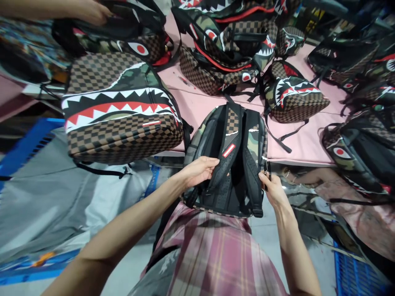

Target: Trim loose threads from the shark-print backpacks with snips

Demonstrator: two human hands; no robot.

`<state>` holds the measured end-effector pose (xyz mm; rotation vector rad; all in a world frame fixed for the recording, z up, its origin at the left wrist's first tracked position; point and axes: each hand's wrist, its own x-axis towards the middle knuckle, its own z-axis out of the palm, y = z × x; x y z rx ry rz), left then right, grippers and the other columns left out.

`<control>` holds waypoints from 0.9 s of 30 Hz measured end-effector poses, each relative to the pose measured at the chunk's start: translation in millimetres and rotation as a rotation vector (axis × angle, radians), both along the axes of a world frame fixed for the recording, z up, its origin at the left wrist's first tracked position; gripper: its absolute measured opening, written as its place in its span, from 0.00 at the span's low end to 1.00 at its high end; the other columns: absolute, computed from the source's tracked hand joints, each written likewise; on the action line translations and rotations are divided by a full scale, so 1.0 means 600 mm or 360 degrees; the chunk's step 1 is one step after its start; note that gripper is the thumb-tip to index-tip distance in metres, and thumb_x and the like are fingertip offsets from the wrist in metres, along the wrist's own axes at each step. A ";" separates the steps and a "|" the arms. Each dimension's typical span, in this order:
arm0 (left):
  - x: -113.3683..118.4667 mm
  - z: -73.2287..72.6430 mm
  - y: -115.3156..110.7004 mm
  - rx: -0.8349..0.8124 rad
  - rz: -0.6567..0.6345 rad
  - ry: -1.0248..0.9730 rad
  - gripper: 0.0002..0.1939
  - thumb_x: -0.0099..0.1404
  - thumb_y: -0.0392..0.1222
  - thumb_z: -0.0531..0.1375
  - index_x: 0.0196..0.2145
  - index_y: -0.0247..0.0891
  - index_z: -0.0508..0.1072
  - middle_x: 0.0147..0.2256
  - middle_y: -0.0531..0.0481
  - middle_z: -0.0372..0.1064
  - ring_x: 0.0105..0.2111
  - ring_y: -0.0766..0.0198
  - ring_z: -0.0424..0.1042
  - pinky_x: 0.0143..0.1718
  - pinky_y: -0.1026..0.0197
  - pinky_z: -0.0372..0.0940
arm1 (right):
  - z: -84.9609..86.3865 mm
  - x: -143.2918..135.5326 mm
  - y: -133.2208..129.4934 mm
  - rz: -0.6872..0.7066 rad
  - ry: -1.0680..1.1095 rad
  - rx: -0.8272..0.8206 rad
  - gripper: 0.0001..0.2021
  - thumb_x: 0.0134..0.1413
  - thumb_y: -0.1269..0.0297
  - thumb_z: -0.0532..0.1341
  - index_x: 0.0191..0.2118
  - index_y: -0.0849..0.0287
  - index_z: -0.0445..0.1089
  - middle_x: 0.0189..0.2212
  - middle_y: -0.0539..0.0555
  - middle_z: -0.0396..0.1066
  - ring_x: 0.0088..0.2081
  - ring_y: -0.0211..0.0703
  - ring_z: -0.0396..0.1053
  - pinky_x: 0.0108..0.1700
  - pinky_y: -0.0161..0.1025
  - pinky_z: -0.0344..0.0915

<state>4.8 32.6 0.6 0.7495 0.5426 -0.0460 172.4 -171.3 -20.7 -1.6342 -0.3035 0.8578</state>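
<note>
A small black backpack (239,164) with checkered and camouflage panels rests at the pink table's edge against my lap, its back and shoulder straps facing me. My left hand (202,169) pinches the edge of the left shoulder strap (226,158), just below its red and white label. On the other side, my right hand (273,187) is closed, with thumb and finger at the right strap's outer edge. Slim black scissors (267,174) stick up from that hand, with their blades partly hidden.
A large shark-mouth backpack (123,115) lies to the left. More patterned bags (296,94) cover the pink table (197,109). Another person's hand (95,12) reaches in at upper left, and a co-worker's arm (314,176) shows at right. Blue crates (352,271) stand below.
</note>
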 end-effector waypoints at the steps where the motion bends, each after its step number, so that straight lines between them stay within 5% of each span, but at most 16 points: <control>1: -0.003 0.000 0.002 -0.0005 -0.0006 -0.0015 0.11 0.61 0.37 0.56 0.34 0.24 0.74 0.30 0.37 0.74 0.30 0.59 0.74 0.38 0.57 0.67 | -0.001 -0.001 0.001 -0.0013 0.0000 -0.0004 0.19 0.37 0.51 0.67 0.22 0.61 0.62 0.16 0.44 0.53 0.18 0.31 0.51 0.19 0.31 0.47; 10: -0.006 -0.003 0.011 0.0053 -0.0045 0.0015 0.13 0.58 0.42 0.60 0.35 0.27 0.74 0.30 0.38 0.75 0.31 0.59 0.74 0.35 0.60 0.67 | -0.025 0.009 -0.005 0.0085 -0.0215 -0.0179 0.18 0.42 0.49 0.63 0.22 0.60 0.63 0.16 0.46 0.56 0.19 0.34 0.54 0.20 0.32 0.51; 14: -0.007 0.003 0.005 0.0127 -0.0114 0.0019 0.16 0.55 0.39 0.61 0.41 0.29 0.74 0.37 0.39 0.74 0.37 0.58 0.74 0.40 0.59 0.66 | -0.025 0.006 0.000 0.0108 -0.0951 -0.0442 0.15 0.51 0.54 0.57 0.35 0.61 0.71 0.30 0.55 0.70 0.32 0.46 0.66 0.33 0.39 0.62; 17: -0.012 0.007 -0.007 0.0200 -0.0163 -0.0021 0.20 0.54 0.38 0.62 0.46 0.33 0.71 0.43 0.42 0.72 0.42 0.59 0.72 0.44 0.60 0.64 | -0.012 -0.017 0.013 0.0000 -0.1489 -0.0435 0.16 0.55 0.64 0.52 0.46 0.58 0.69 0.43 0.58 0.68 0.44 0.48 0.66 0.44 0.43 0.61; 22: -0.012 -0.005 -0.026 0.0460 -0.0038 0.0107 0.20 0.50 0.41 0.64 0.42 0.33 0.73 0.36 0.46 0.74 0.36 0.61 0.71 0.38 0.61 0.64 | 0.008 -0.083 0.066 0.0378 -0.1390 -0.0011 0.14 0.55 0.69 0.52 0.43 0.56 0.71 0.34 0.54 0.69 0.34 0.40 0.67 0.36 0.36 0.64; 27: -0.025 -0.029 -0.032 0.0297 0.0025 0.0221 0.13 0.48 0.40 0.67 0.33 0.35 0.74 0.30 0.52 0.73 0.30 0.67 0.70 0.30 0.69 0.61 | -0.007 -0.146 0.116 0.0681 -0.1539 -0.0085 0.15 0.52 0.75 0.50 0.39 0.57 0.72 0.32 0.52 0.67 0.32 0.36 0.66 0.33 0.31 0.62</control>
